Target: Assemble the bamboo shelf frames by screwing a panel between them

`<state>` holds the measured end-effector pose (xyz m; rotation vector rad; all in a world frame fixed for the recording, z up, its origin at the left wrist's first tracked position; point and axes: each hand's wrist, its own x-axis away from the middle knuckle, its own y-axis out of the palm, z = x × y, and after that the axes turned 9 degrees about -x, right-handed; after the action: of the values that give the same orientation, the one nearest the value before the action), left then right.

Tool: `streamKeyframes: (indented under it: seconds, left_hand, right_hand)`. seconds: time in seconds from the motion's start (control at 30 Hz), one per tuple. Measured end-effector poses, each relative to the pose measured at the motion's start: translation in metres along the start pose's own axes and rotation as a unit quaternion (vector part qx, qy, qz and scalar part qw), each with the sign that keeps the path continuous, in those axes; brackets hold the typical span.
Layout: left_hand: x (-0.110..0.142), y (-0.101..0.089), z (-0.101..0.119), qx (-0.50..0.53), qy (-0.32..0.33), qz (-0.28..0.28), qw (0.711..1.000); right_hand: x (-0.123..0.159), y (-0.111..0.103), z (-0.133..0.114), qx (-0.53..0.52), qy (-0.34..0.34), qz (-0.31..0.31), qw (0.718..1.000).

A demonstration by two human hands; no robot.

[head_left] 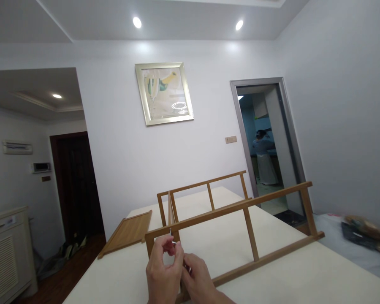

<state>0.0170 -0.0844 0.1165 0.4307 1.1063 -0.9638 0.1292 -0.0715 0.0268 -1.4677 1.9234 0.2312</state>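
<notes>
My left hand [163, 270] is closed in a pinch at the near corner of a wooden frame [209, 216]. Between its thumb and forefinger shows a small, thin metal rod [174, 242] that looks like a hex key. Just to its right, my right hand [198, 274] has its fingers curled together beside the frame's near upright; what they hold is hidden. The frame stands on its side on a white table [215, 240], with two ladder-like sides joined by a crosspiece [171, 209] at the left end.
A slatted wooden panel [128, 232] lies flat on the table to the left. Right of the table, wrapped items [364, 232] rest on pale plastic sheeting. Beyond a doorway [234, 109], a person [264, 156] stands in another room. A white cabinet [9, 249] is at far left.
</notes>
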Motion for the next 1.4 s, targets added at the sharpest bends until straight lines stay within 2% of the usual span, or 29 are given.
streamKeyframes:
  seconds: [0.17, 0.3, 0.47, 0.6, 0.73, 0.87, 1.0, 1.1, 1.27, 1.4]
  left_hand:
    - [-0.005, -0.005, 0.003, -0.006, 0.114, -0.003, 0.993]
    - [-0.008, -0.009, -0.002, -0.004, 0.179, -0.017, 0.984]
    - [-0.017, -0.016, -0.012, -0.024, 0.243, -0.065, 0.968]
    - [-0.028, -0.023, -0.016, -0.071, 0.318, -0.096, 0.941]
    - [-0.036, -0.028, -0.019, -0.123, 0.387, -0.088, 0.910]
    - [-0.039, -0.028, -0.020, -0.150, 0.418, -0.062, 0.894]
    - [-0.042, -0.029, -0.018, -0.164, 0.442, -0.068, 0.879]
    - [-0.044, -0.029, -0.016, -0.174, 0.435, -0.064, 0.881]
    - [-0.038, -0.028, -0.011, -0.171, 0.393, -0.054, 0.902]
    - [-0.024, -0.028, -0.006, -0.130, 0.431, -0.074, 0.890]
  right_hand:
    - [0.000, 0.001, 0.002, -0.002, -0.007, 0.001, 1.000]
    - [0.000, 0.000, 0.002, 0.009, -0.009, -0.006, 1.000]
    - [0.001, -0.004, -0.004, 0.037, -0.005, -0.017, 0.999]
    - [0.001, -0.008, -0.010, 0.049, -0.010, -0.028, 0.998]
    - [0.000, -0.010, -0.015, 0.063, -0.013, -0.026, 0.998]
    - [-0.001, -0.010, -0.016, 0.062, -0.011, -0.034, 0.997]
    - [-0.001, -0.010, -0.016, 0.062, -0.011, -0.042, 0.997]
    - [-0.002, -0.010, -0.016, 0.062, -0.007, -0.045, 0.997]
    - [-0.003, -0.008, -0.016, 0.058, -0.002, -0.043, 0.997]
    - [-0.006, -0.005, -0.015, 0.052, -0.004, -0.040, 0.998]
